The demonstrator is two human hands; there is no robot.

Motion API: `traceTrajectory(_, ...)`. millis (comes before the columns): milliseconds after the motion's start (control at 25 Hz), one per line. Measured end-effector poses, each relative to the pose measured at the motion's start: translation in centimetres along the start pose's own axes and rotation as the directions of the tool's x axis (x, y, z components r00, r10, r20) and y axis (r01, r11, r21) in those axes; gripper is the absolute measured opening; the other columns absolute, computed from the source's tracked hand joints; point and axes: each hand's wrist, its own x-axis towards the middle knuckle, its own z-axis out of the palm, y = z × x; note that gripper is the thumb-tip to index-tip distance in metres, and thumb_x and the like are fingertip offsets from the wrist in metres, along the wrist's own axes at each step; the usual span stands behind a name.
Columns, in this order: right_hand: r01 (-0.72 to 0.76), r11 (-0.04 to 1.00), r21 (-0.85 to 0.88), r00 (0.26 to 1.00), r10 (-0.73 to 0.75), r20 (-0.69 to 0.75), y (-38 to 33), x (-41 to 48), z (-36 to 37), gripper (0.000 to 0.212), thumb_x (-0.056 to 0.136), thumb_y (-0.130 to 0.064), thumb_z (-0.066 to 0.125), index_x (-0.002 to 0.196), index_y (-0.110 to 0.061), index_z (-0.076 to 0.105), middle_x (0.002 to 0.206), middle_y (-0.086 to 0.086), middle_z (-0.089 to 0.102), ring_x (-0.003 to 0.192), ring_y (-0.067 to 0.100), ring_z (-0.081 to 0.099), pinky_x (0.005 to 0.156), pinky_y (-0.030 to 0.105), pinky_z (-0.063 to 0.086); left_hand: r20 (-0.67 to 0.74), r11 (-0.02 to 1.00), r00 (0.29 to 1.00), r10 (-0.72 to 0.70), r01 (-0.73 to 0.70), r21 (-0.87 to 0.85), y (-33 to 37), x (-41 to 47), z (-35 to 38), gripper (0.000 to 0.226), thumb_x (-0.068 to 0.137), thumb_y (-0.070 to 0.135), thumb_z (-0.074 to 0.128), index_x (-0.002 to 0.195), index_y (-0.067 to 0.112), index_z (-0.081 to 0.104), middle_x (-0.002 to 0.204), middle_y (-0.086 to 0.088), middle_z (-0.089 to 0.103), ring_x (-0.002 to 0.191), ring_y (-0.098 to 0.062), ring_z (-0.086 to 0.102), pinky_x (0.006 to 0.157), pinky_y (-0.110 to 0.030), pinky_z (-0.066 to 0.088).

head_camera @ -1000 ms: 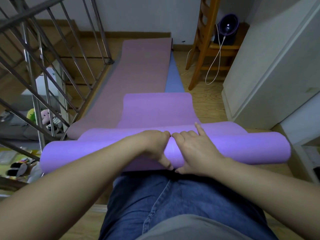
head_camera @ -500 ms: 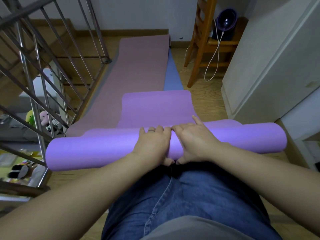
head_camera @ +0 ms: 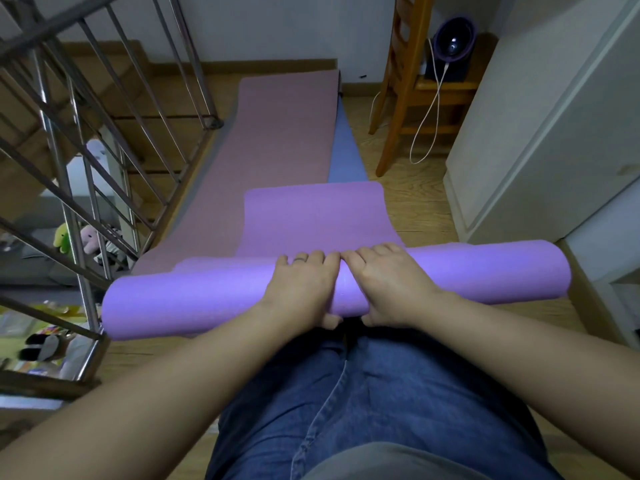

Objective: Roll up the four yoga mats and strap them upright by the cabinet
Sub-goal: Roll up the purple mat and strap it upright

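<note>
The partly rolled purple foam yoga mat (head_camera: 485, 271) lies crosswise on the wooden plank floor (head_camera: 415, 209). Its flat tail reaches away over a long pink mat (head_camera: 277, 150) and a blue mat (head_camera: 346, 161). The left hand (head_camera: 301, 289) and right hand (head_camera: 391, 285) grasp the roll's middle side by side, fingers curled over it. A white cabinet (head_camera: 536, 133) stands along the floor's right edge.

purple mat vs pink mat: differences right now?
The purple mat is mostly rolled into a tube; the pink mat lies flat. The left hand and right hand grip the purple mat; no hand touches the pink mat. The purple mat's tail overlaps the pink mat. Both are on the floor.
</note>
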Motion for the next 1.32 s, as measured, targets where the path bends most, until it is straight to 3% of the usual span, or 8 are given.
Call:
traceTrajectory(240,-0.001,0.999,0.039,0.999,-0.001,0.052,1.2,-0.2,-6.3,0.080,0.060,-0.052,0.076,0.122,-0.017,0.041,0.111,0.002,0.059,0.100,0.025,0.057,0.096,0.040,0.038,-0.025,0.998,0.998,0.060,-0.061,-0.013,-1.6,0.4,-5.5,0.080,0.069,0.055,0.073,0.129,0.015,0.038,0.122,-0.006,0.055,0.107,-0.029,0.057,0.078,-0.036,0.041)
traceTrajectory(480,0.039,0.991,0.130,0.951,-0.077,0.300,-1.0,-3.9,-5.6,0.088,0.060,-0.057,0.077,0.129,-0.017,0.038,0.117,0.002,0.059,0.103,0.024,0.057,0.091,0.037,0.040,0.260,0.976,0.946,0.196,-0.163,-0.144,0.6,-2.4,-3.9,0.084,0.068,0.056,0.074,0.131,0.014,0.036,0.119,-0.006,0.059,0.103,-0.029,0.059,0.079,-0.033,0.046)
traceTrajectory(680,-0.004,1.000,0.025,0.994,0.001,0.113,-2.4,-5.7,-2.3,0.101,0.059,-0.055,0.076,0.139,-0.009,0.035,0.122,0.008,0.052,0.109,0.031,0.053,0.097,0.048,0.040,0.423,0.963,0.887,0.186,-0.079,-0.257,-0.3,-0.7,-3.7,0.084,0.069,0.058,0.074,0.131,0.015,0.037,0.122,-0.007,0.058,0.102,-0.028,0.057,0.085,-0.035,0.048)
traceTrajectory(760,-0.031,0.997,0.064,0.999,0.032,-0.013,-2.4,-5.9,-1.1,0.098,0.046,-0.054,0.079,0.127,-0.007,0.050,0.107,0.009,0.060,0.093,0.032,0.059,0.080,0.042,0.048,0.336,0.980,0.932,0.139,-0.081,-0.183,0.5,-1.2,-3.3,0.083,0.070,0.056,0.074,0.130,0.013,0.036,0.124,-0.008,0.055,0.106,-0.029,0.055,0.087,-0.037,0.045)
traceTrajectory(920,-0.042,0.990,0.136,0.997,0.033,0.070,-1.2,-4.4,-1.9,0.091,0.059,-0.061,0.074,0.130,-0.016,0.041,0.118,0.002,0.055,0.106,0.025,0.053,0.089,0.037,0.042,0.009,0.997,0.998,0.062,-0.063,0.046,3.0,-4.1,-0.7,0.095,0.070,0.056,0.071,0.140,0.011,0.025,0.128,-0.007,0.045,0.116,-0.028,0.047,0.097,-0.041,0.034)
traceTrajectory(1120,-0.077,0.992,0.102,0.995,0.083,-0.057,-2.4,-4.8,0.2,0.095,0.048,-0.059,0.074,0.126,-0.008,0.052,0.107,0.007,0.061,0.093,0.031,0.059,0.080,0.040,0.047,0.034,0.991,0.998,0.054,-0.049,-0.121,1.0,-1.8,-1.2,0.088,0.067,0.058,0.073,0.132,0.013,0.035,0.122,-0.007,0.051,0.108,-0.029,0.052,0.087,-0.038,0.040)
traceTrajectory(1240,-0.058,0.991,0.120,0.998,0.056,0.018,-0.9,-3.3,-0.9,0.094,0.054,-0.061,0.075,0.130,-0.013,0.046,0.114,0.004,0.059,0.102,0.028,0.057,0.086,0.037,0.044,-0.089,0.999,0.995,0.041,-0.043,-0.024,2.1,-2.6,0.2,0.097,0.062,0.054,0.077,0.136,0.010,0.032,0.125,-0.009,0.050,0.111,-0.030,0.053,0.096,-0.046,0.038)
traceTrajectory(1320,-0.082,0.983,0.164,0.997,0.079,0.027,-0.4,-2.6,-1.3,0.094,0.056,-0.064,0.075,0.131,-0.017,0.042,0.119,0.001,0.057,0.107,0.025,0.054,0.089,0.035,0.040,-0.181,0.997,0.982,0.048,-0.037,0.060,1.8,-3.1,1.5,0.116,0.038,0.056,0.084,0.133,0.008,0.037,0.116,-0.010,0.059,0.097,-0.029,0.062,0.087,-0.050,0.046)
